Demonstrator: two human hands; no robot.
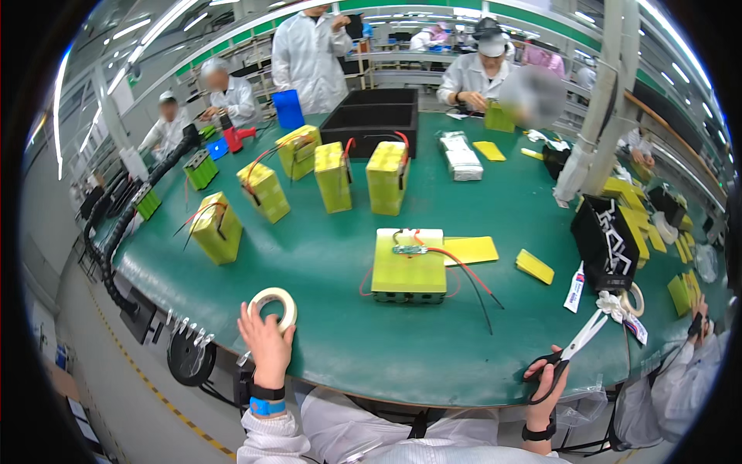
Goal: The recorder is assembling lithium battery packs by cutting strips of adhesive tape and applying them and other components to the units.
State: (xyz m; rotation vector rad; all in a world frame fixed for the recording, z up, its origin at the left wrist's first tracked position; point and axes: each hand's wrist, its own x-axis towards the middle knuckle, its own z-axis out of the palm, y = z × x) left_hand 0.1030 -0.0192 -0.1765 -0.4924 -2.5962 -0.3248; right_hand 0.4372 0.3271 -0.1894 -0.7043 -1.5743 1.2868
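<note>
At the near left edge of the table, my left hand [265,344] has its fingers and thumb around the lower side of a roll of cream masking tape [289,312]. My right hand [547,387] grips black-handled scissors [581,339] at the near right, their blades pointing up and away to the right. Between the hands, farther in, lies a yellow-green battery pack [407,269]. It carries a small circuit board [410,249] on top, and red and black wires trail from it to the right. Neither hand touches the pack.
Several wrapped battery packs [386,179] stand across the table behind. Yellow sheets [535,266] lie to the right, near a black box [601,240] and another tape roll [635,300]. A black bin [369,124] and a post [607,100] stand farther back. Co-workers sit around.
</note>
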